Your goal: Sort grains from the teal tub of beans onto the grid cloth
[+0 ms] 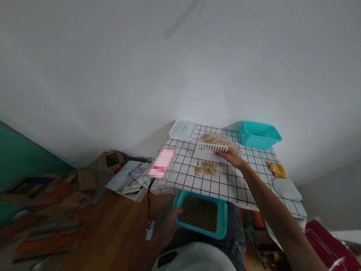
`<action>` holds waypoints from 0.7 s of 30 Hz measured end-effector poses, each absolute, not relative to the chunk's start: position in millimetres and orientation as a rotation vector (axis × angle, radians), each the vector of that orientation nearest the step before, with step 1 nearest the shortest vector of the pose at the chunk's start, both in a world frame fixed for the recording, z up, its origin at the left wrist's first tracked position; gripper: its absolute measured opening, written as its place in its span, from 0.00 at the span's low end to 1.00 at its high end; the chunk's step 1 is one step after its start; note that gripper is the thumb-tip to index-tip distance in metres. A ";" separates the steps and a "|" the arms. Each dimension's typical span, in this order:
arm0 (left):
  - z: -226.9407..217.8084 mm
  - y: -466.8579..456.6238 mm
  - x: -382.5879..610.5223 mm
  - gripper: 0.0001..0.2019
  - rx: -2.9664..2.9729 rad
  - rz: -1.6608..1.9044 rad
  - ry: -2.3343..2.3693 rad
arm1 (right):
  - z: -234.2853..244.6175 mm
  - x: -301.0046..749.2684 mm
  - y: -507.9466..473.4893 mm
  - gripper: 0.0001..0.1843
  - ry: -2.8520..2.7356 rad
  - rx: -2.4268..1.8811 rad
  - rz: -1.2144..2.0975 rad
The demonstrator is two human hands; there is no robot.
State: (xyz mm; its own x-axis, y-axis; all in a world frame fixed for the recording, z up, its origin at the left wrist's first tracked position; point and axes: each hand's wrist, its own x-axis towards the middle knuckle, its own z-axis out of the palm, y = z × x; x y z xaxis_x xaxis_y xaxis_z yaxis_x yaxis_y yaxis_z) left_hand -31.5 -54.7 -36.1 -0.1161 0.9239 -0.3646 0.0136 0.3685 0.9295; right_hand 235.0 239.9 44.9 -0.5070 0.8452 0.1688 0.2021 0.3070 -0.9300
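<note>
My right hand (231, 156) grips a white slotted plastic piece (212, 147) by its right end, above the table. Its slotted side faces me, and I cannot tell whether it is a basket or a flat rack. Just behind it spreads a pile of pale grain-like bits (220, 140). A smaller patch of yellowish kernels (208, 168) lies in front. My left hand (173, 219) holds the left rim of a teal tub (221, 220) at my lap, thumb over the edge. Small greenish-brown beans or seeds (198, 213) cover the tub's inside.
On the grid-patterned tablecloth (179, 167) are a white lid (182, 130), a second teal tub (259, 141), a yellow cloth (277, 169), a clear flat lid (286, 189) and a blurred pink object (162, 162) with a cable. Boxes (87, 179) clutter the floor at left.
</note>
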 end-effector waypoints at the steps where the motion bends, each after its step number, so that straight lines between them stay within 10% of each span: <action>1: -36.2 -54.8 -31.6 0.18 0.936 0.988 1.494 | 44.7 234.8 236.8 0.22 -1.910 -0.921 1.232; 21: -29.4 -53.0 -19.4 0.18 0.813 1.043 1.428 | 74.2 260.3 191.3 0.18 -2.086 -0.850 1.231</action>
